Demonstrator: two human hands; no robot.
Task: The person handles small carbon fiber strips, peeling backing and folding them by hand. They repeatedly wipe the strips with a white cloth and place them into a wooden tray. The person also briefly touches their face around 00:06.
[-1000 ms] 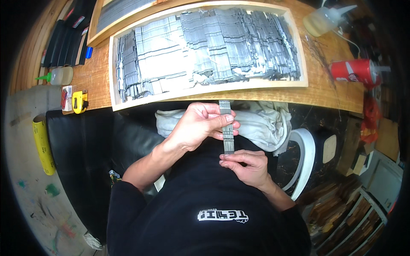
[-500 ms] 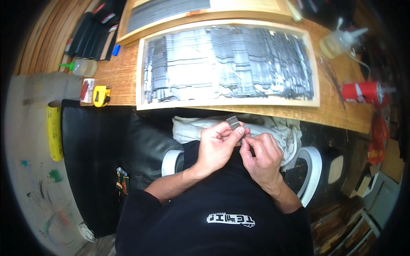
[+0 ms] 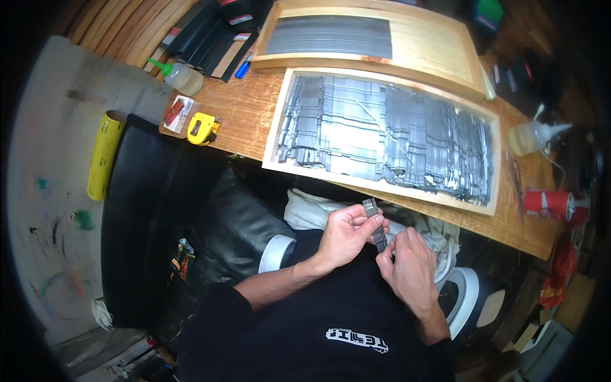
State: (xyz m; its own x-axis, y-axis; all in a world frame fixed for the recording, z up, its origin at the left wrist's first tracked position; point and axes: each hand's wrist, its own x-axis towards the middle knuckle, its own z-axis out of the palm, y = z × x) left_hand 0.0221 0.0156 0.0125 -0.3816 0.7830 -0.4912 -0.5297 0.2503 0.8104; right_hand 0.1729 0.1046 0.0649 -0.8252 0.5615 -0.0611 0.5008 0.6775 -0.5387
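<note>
My left hand is closed on a small bundle of thin dark grey strips, pinched between thumb and fingers. The bundle sticks out above the thumb and runs down toward my right hand. Curled, with its fingertips pressed together, my right hand meets the lower end of the bundle; what exactly it pinches is hidden. Just beyond both hands, on the bench edge, lies a shallow wooden tray full of grey and shiny strips laid in overlapping rows.
Behind it stands a second wooden tray with a grey strip panel. A yellow tape measure, a green-tipped bottle, another squeeze bottle and a red can stand around. White cloth lies under the bench edge.
The view has turned, so the bench appears tilted and shifted right. My right hand has drawn slightly down from the left, and more of the strip bundle shows between them.
</note>
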